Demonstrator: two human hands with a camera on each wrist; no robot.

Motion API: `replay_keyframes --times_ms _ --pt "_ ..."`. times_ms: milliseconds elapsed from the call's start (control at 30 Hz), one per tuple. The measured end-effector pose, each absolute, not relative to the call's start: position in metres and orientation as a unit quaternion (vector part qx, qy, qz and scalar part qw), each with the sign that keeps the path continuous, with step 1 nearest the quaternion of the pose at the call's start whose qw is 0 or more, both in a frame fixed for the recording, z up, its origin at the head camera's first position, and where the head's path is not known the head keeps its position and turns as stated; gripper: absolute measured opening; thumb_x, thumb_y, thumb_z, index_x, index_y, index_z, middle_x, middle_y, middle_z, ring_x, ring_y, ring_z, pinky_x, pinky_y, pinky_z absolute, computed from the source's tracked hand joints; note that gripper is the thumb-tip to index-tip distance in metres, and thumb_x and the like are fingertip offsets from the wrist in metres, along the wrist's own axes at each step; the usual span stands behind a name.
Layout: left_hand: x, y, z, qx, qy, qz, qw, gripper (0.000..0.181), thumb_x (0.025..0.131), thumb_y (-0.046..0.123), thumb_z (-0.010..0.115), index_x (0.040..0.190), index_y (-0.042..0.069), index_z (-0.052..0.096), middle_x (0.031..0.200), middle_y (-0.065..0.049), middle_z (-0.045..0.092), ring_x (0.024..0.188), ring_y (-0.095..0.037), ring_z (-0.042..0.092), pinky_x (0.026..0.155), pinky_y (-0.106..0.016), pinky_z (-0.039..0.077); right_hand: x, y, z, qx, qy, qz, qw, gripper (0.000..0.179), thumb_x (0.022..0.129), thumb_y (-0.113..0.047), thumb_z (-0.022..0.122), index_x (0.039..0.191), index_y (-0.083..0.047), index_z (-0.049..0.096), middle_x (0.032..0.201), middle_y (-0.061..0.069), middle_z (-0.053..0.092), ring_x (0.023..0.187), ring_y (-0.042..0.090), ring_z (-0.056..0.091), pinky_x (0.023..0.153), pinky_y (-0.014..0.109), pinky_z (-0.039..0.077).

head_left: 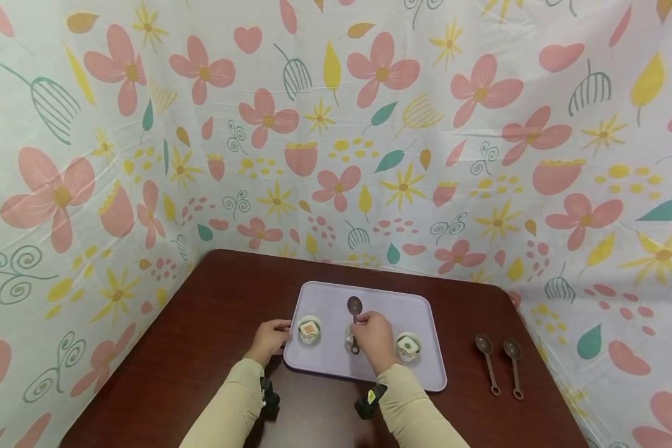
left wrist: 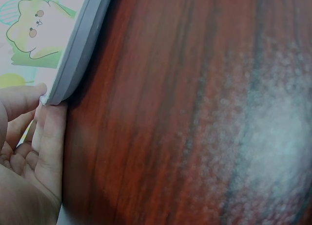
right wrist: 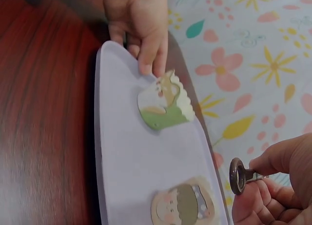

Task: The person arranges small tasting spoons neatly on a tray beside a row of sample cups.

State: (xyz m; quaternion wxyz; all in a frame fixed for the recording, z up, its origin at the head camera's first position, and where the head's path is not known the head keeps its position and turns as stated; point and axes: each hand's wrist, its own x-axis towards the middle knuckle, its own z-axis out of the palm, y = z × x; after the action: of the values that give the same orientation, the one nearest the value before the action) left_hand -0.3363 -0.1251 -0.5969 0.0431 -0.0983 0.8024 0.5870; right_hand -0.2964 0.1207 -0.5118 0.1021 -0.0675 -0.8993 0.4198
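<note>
A lavender tray (head_left: 330,298) lies on the table with three small paper cups in a row: a left cup (head_left: 309,330) showing an orange square, a middle cup (head_left: 348,336) partly covered, and a right cup (head_left: 408,346) showing a green dot. My left hand (head_left: 270,339) grips the tray's left edge, thumb above and fingers below, as the left wrist view shows at the rim (left wrist: 80,54). Over the middle cup, my right hand (head_left: 374,339) pinches a brown spoon (head_left: 354,305) by its handle, bowl pointing away. Its ringed handle end (right wrist: 237,176) shows in the right wrist view.
Two more brown spoons, one nearer (head_left: 486,351) and one farther right (head_left: 514,361), lie on the dark wooden table (head_left: 241,280) right of the tray. A flower-patterned curtain (head_left: 336,155) hangs behind the table and along its sides.
</note>
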Motion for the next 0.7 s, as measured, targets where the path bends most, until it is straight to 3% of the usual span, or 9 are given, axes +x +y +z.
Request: replay_keyframes --times_ms 467,700 --pt "-0.337 -0.124 -0.598 -0.095 0.801 0.59 0.041 0.038 0.089 0.0 0.072 0.127 0.003 0.069 0.108 -0.012 0.068 0.097 -0.027 0.067 0.072 -0.043 0.061 -0.303 0.102 -0.526 -0.076 -0.902 0.408 0.121 0.013 0.073 -0.007 0.072 0.085 -0.002 0.074 0.074 0.004 0.07 0.069 0.02 0.063 0.063 0.035 0.053" --pt "-0.335 -0.124 -0.595 -0.099 0.803 0.586 0.039 0.038 0.088 0.0 0.072 0.126 0.003 0.07 0.106 -0.012 0.068 0.097 -0.027 0.067 0.072 -0.044 0.061 -0.302 0.093 -0.531 -0.08 -0.91 0.394 0.105 0.011 0.076 -0.01 0.073 0.085 -0.004 0.073 0.076 0.005 0.07 0.071 0.022 0.064 0.066 0.039 0.055"
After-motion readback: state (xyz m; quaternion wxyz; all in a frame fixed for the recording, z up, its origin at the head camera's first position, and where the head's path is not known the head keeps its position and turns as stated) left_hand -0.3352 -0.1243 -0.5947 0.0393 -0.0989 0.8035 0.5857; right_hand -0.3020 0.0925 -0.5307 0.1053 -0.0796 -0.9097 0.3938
